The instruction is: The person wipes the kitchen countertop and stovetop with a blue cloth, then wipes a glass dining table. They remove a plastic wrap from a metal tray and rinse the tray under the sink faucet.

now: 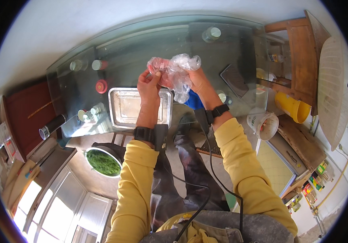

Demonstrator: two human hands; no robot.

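Both hands hold a crumpled clear plastic bag (180, 68) above the glass tabletop. Red contents, whose kind I cannot tell, show through its left part. My left hand (149, 83) pinches that red part between thumb and fingers. My right hand (196, 79) grips the bag's loose, bunched side, its fingers partly hidden behind the plastic. Below my left wrist lies a rectangular metal tray (125, 107) at the table's near edge, with no food visible in it. Something blue (194, 100) shows beneath my right hand.
The glass table (161, 39) bears a red-lidded container (101, 86), jars (211, 34) and a dark flat object (234, 80). A bowl of green leaves (104, 162) stands lower left. At right are a white bucket (262, 124), a yellow bin (292, 107) and a wooden cabinet (303, 60).
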